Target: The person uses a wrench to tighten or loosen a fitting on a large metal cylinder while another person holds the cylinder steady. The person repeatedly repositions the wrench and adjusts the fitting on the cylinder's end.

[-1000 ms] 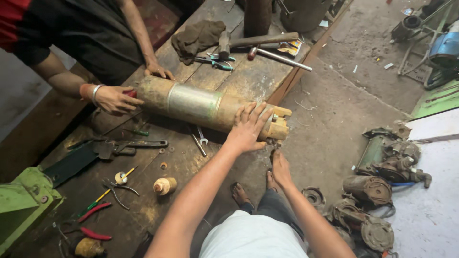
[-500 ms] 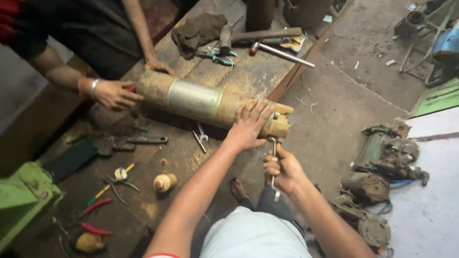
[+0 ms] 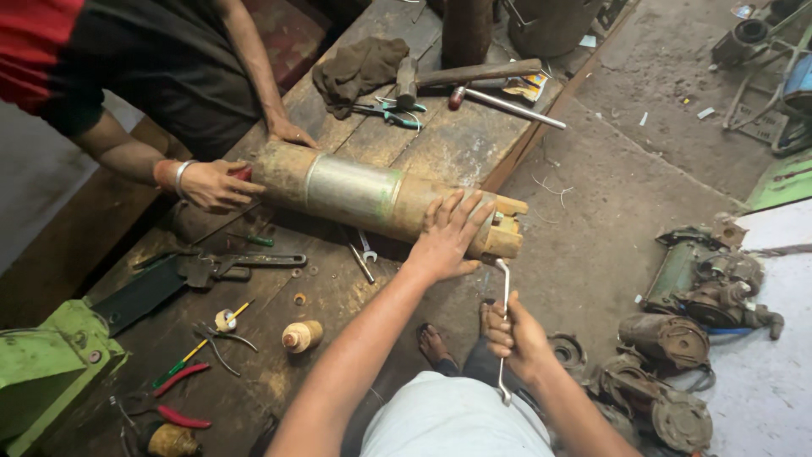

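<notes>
Cylindrical motor housing (image 3: 372, 199) lies across a worn wooden bench (image 3: 457, 144) at centre frame. The left hand (image 3: 448, 237) rests flat on it, fingers spread; the right hand (image 3: 516, 338), lower centre, is closed around a bent metal tool (image 3: 505, 296). A co-worker's hands (image 3: 216, 184) steady the far end. Hammer (image 3: 469, 74) and rag (image 3: 359, 72) sit upper centre; old motors (image 3: 702, 296) litter the concrete floor (image 3: 626, 169) at right.

Bare forearms, no sleeves visible; left hand (image 3: 447, 239), right hand (image 3: 518, 336) ungloved; light grey garment at lap.
</notes>
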